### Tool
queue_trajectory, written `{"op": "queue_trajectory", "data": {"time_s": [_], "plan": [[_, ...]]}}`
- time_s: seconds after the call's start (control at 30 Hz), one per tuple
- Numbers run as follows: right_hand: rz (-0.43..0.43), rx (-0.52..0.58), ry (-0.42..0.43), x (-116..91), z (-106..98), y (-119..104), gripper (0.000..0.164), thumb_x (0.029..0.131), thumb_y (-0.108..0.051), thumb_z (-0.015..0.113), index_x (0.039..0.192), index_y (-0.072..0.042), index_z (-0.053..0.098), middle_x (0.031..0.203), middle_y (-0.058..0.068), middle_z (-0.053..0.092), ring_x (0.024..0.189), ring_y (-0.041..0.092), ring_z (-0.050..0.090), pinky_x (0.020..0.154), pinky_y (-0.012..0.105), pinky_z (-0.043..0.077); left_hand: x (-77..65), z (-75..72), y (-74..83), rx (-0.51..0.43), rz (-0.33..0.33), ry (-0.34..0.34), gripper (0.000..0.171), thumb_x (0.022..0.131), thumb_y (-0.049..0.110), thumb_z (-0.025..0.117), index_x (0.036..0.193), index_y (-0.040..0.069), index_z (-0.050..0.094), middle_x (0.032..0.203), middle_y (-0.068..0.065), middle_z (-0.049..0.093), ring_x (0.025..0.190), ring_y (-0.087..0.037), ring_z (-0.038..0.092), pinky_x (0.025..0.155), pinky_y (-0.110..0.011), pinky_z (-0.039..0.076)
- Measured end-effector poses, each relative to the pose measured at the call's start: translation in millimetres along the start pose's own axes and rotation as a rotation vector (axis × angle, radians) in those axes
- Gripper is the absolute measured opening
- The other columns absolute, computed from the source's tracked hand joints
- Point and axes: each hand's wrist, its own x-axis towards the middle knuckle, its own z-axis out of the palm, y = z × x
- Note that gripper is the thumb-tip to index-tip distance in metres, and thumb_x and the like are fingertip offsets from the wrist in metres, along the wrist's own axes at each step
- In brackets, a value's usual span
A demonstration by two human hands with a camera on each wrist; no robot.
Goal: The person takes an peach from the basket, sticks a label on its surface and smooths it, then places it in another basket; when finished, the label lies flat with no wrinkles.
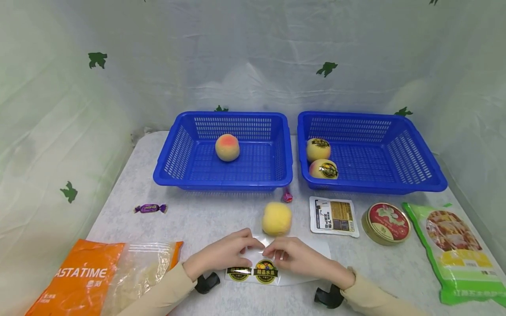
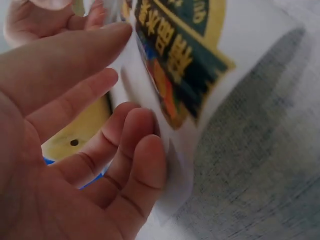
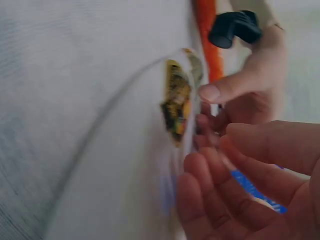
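A white sheet of stickers [image 1: 300, 274] lies on the table, with two round black-and-gold stickers [image 1: 266, 271] showing near its front edge. My left hand [image 1: 225, 253] rests over its left part, thumb and fingers apart; in the left wrist view its curled fingertips [image 2: 150, 155] touch the sheet. My right hand [image 1: 296, 258] is over the middle, fingers bent, its fingertips close to the left hand's. Nothing shows between the right thumb and fingers in the right wrist view. Just behind the sheet sits a yellow peach [image 1: 277, 219].
A blue basket [image 1: 221, 183] at back left holds one peach [image 1: 227, 148]. Another basket [image 1: 379, 188] at back right holds two stickered peaches [image 1: 323, 169]. Around stand a purple candy [image 1: 150, 208], lollipop [image 1: 287, 195], white packet [image 1: 334, 216], round tin [image 1: 386, 223], green bag [image 1: 454, 250] and orange bag [image 1: 79, 276].
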Motion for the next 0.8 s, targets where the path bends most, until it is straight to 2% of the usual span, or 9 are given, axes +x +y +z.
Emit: {"op": "queue_trajectory", "data": {"time_s": [0.13, 0.27, 0.47, 0.67, 0.8], "plan": [[0.024, -0.134, -0.021, 0, 8, 2, 0.022, 0.078, -0.004, 0.063, 0.098, -0.013, 0.066, 0.082, -0.007, 0.055, 0.068, 0.002, 0.047, 0.063, 0.015, 0.040, 3.0, 1.6, 0.2, 0.051, -0.011, -0.009, 0.048, 0.075, 0.019, 0.072, 0.121, 0.022, 0.057, 0.082, 0.006, 0.041, 0.069, -0.005, 0.038, 0.061, -0.019, 0.036], [0.021, -0.177, -0.013, -2, 12, 1, 0.022, 0.077, -0.003, 0.063, 0.097, -0.011, 0.068, 0.078, -0.007, 0.049, 0.066, 0.001, 0.044, 0.062, 0.014, 0.038, 3.6, 2.9, 0.1, 0.102, -0.004, 0.001, 0.053, 0.074, 0.021, 0.073, 0.124, 0.023, 0.056, 0.081, 0.006, 0.039, 0.067, -0.004, 0.036, 0.059, -0.019, 0.035], [0.059, -0.114, -0.006, -4, 16, -2, 0.025, 0.077, 0.002, 0.057, 0.097, -0.008, 0.067, 0.078, -0.005, 0.051, 0.067, -0.001, 0.043, 0.061, 0.014, 0.040, 3.8, 5.4, 0.0, 0.138, -0.010, 0.017, 0.054, 0.072, 0.022, 0.074, 0.123, 0.023, 0.057, 0.079, 0.006, 0.037, 0.065, -0.004, 0.034, 0.057, -0.018, 0.034], [0.140, -0.100, 0.010, 0, 20, -3, 0.017, 0.076, -0.006, 0.063, 0.091, -0.013, 0.062, 0.078, -0.007, 0.050, 0.067, -0.001, 0.046, 0.062, 0.016, 0.040, 5.9, 6.3, -0.3, 0.131, -0.018, 0.026, 0.056, 0.069, 0.020, 0.077, 0.122, 0.022, 0.058, 0.075, 0.005, 0.037, 0.063, -0.004, 0.033, 0.056, -0.017, 0.034], [0.162, -0.064, 0.005, 1, 19, -4, 0.015, 0.075, -0.009, 0.064, 0.088, -0.014, 0.059, 0.079, -0.006, 0.048, 0.065, 0.000, 0.046, 0.060, 0.016, 0.040, 7.2, 6.2, -0.3, 0.126, -0.017, 0.033, 0.057, 0.067, 0.018, 0.078, 0.121, 0.022, 0.059, 0.073, 0.005, 0.037, 0.063, -0.004, 0.033, 0.055, -0.017, 0.034]]}}
